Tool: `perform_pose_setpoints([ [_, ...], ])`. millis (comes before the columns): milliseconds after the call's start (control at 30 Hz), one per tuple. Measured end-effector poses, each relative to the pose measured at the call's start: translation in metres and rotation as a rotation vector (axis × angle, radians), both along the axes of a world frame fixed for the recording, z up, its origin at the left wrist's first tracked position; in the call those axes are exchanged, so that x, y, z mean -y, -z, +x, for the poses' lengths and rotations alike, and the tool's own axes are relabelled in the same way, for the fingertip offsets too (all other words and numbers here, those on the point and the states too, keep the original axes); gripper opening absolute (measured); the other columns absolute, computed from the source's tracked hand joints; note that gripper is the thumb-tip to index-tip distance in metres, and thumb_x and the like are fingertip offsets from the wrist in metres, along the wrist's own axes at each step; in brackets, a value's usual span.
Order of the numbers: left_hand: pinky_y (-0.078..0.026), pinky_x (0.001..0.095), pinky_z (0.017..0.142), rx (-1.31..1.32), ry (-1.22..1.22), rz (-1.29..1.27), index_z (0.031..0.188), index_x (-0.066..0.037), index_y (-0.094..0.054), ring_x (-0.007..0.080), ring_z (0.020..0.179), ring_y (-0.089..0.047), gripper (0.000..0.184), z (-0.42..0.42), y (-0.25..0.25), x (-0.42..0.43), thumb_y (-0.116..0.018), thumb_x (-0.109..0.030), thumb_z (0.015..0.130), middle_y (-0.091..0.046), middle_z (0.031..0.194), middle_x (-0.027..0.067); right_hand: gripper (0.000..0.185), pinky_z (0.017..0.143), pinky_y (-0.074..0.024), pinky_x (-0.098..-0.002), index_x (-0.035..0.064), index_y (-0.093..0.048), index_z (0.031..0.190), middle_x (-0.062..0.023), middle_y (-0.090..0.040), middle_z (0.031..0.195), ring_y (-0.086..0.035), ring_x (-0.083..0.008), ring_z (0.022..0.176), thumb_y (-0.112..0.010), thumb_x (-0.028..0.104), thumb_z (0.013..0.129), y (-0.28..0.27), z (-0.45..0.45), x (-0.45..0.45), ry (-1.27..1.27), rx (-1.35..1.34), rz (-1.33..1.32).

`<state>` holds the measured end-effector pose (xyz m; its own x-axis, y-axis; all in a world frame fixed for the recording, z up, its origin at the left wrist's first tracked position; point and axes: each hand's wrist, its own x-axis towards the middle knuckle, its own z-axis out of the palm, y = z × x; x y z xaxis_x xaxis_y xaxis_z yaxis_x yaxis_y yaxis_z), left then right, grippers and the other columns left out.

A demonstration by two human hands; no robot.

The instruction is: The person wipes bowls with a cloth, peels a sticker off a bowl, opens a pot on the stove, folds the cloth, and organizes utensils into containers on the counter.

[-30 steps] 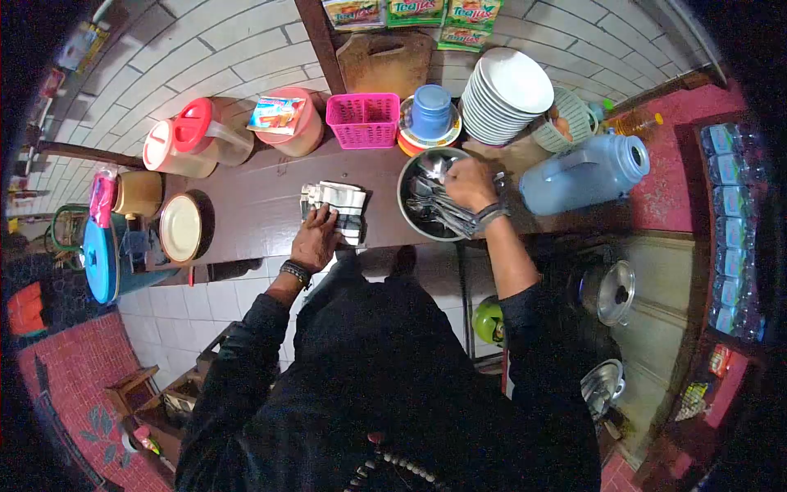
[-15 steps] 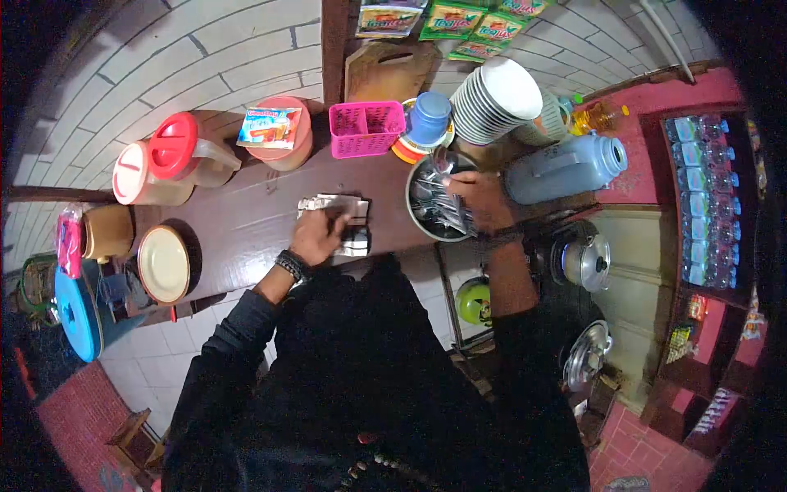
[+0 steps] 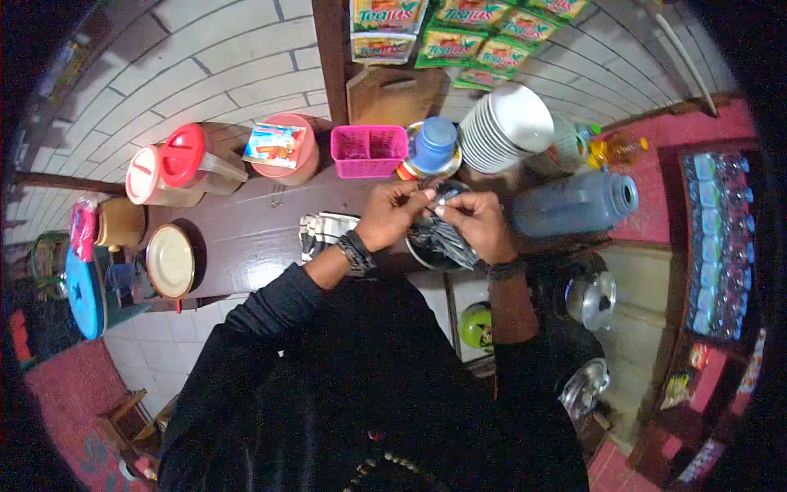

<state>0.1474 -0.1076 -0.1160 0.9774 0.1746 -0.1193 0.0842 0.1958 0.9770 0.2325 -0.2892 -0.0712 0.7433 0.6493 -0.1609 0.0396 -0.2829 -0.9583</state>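
Both hands meet over a metal bowl (image 3: 420, 259) of spoons and forks (image 3: 447, 239). My left hand (image 3: 388, 216) has its fingertips pinched together at the bowl's upper left, on something too small to make out. Close against it, my right hand (image 3: 478, 223) pinches at the same spot, and what lies between the fingertips is unclear. A folded black-and-white cloth (image 3: 325, 233) lies on the brown table (image 3: 246, 217), left of the bowl and partly behind my left wrist.
Behind the bowl are a pink basket (image 3: 370, 153), blue cups (image 3: 435, 141) and stacked white bowls (image 3: 510, 127). A blue-grey jug (image 3: 570, 205) lies at right. Red-lidded containers (image 3: 184, 156) and a cream plate (image 3: 170, 261) are at left.
My left hand has left the cloth and moved right to the bowl, where it meets my right hand. The fingers of both hands are now pinched together. The camera view has shifted.
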Motion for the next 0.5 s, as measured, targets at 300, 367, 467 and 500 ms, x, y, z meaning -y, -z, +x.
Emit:
perform_pose_setpoints([
  [300, -0.049, 0.0311, 0.063, 0.191, -0.096, 0.596, 0.091, 0.002, -0.076, 0.0104, 0.067, -0.061, 0.027, 0.024, -0.079, -0.081, -0.071, -0.023, 0.098, -0.071, 0.072, 0.0100, 0.018, 0.061, -0.0448, -0.0240, -0.0012, -0.071, 0.082, 0.0025, -0.068, 0.075, -0.057, -0.0041, 0.070, -0.079, 0.013, 0.090, 0.000, 0.044, -0.078, -0.068, 0.261, 0.065],
  [367, -0.051, 0.0304, 0.066, 0.135, -0.039, 0.723, 0.095, 0.002, -0.077, 0.0103, 0.070, -0.064, 0.026, 0.026, -0.098, -0.118, -0.073, -0.023, 0.097, -0.073, 0.077, 0.0106, 0.024, 0.064, -0.0493, -0.0298, -0.0012, -0.075, 0.082, -0.0061, -0.073, 0.076, -0.063, -0.0101, 0.069, -0.082, 0.021, 0.086, -0.027, 0.055, -0.100, -0.027, 0.219, 0.070],
  [467, -0.054, 0.0290, 0.067, 0.183, -0.237, 0.683, 0.096, 0.004, -0.076, 0.0107, 0.072, -0.067, 0.026, 0.026, -0.108, -0.155, -0.072, -0.021, 0.098, -0.074, 0.081, 0.0102, 0.020, 0.062, -0.0516, -0.0273, -0.0014, -0.075, 0.098, -0.0049, -0.073, 0.081, -0.064, -0.0100, 0.072, -0.077, 0.018, 0.091, -0.027, 0.072, -0.122, 0.049, 0.212, 0.256],
  [500, -0.056, 0.0287, 0.067, 0.210, -0.266, 0.685, 0.096, 0.006, -0.075, 0.0113, 0.074, -0.069, 0.026, 0.026, -0.110, -0.162, -0.071, -0.020, 0.098, -0.075, 0.083, 0.0103, 0.019, 0.064, -0.0544, -0.0261, -0.0017, -0.074, 0.103, -0.0052, -0.074, 0.085, -0.066, -0.0105, 0.075, -0.074, 0.015, 0.094, -0.034, 0.073, -0.128, 0.057, 0.126, 0.276],
])
